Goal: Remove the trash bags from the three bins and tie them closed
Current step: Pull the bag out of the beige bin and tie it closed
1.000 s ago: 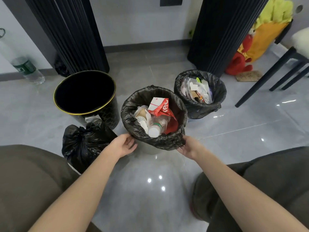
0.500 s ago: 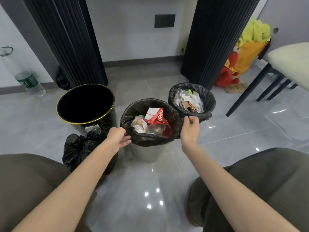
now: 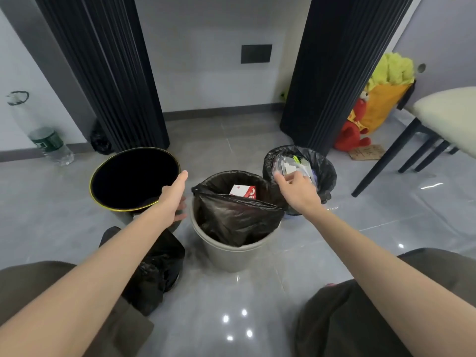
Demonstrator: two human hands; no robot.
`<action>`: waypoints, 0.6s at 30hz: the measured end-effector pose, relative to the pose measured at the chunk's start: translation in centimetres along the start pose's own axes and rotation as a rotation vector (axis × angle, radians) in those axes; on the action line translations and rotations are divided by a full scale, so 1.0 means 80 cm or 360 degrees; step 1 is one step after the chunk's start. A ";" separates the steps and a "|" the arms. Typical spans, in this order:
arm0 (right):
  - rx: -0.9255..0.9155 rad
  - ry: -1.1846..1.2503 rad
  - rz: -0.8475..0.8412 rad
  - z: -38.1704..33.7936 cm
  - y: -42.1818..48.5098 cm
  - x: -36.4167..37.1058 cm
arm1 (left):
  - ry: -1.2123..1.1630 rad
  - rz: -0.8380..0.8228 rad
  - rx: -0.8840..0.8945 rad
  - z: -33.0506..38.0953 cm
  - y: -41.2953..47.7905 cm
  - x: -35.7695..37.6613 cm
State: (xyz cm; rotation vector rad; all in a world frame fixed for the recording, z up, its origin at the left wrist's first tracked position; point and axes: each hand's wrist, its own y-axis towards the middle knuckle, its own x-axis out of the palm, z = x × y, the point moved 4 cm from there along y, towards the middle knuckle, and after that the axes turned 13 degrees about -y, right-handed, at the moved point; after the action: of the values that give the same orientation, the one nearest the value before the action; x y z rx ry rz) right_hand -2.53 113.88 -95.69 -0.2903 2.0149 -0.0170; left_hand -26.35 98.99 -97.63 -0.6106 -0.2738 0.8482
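Mid bag (image 3: 237,217) front edge off bin (image 3: 231,256).

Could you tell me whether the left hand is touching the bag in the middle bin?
Cannot tell. In the head view the left hand sits beside the raised corner of the bag, but blur hides any contact or gap.

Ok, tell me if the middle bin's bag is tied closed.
No: the black bag in the grey middle bin gapes open, showing a red and white carton inside.
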 end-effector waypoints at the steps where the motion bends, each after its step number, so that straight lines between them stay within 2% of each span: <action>1: 0.0045 -0.0041 -0.0074 0.000 0.009 0.007 | 0.0009 0.0003 -0.0052 0.000 0.005 0.001; 6: 0.0230 0.0078 -0.0544 -0.011 0.025 0.021 | -0.0013 -0.0111 -0.0340 -0.003 0.030 0.011; 10: 0.0222 -0.0047 -0.0609 -0.001 0.038 0.033 | 0.0088 -0.0217 -0.0393 -0.016 0.050 0.020; 15: 0.0167 -0.0146 -0.0480 0.008 0.042 0.036 | 0.0110 -0.0056 -0.0109 -0.021 0.074 0.029; 18: 0.0207 -0.0062 -0.0296 0.017 0.048 0.037 | 0.0473 -0.0022 0.0328 -0.008 0.076 0.030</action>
State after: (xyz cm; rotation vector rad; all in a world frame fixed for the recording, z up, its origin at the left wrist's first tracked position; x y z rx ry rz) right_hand -3.28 117.11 -99.46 -0.3908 1.9326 -0.2564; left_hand -28.27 103.65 -101.86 -0.5322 0.0789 0.7497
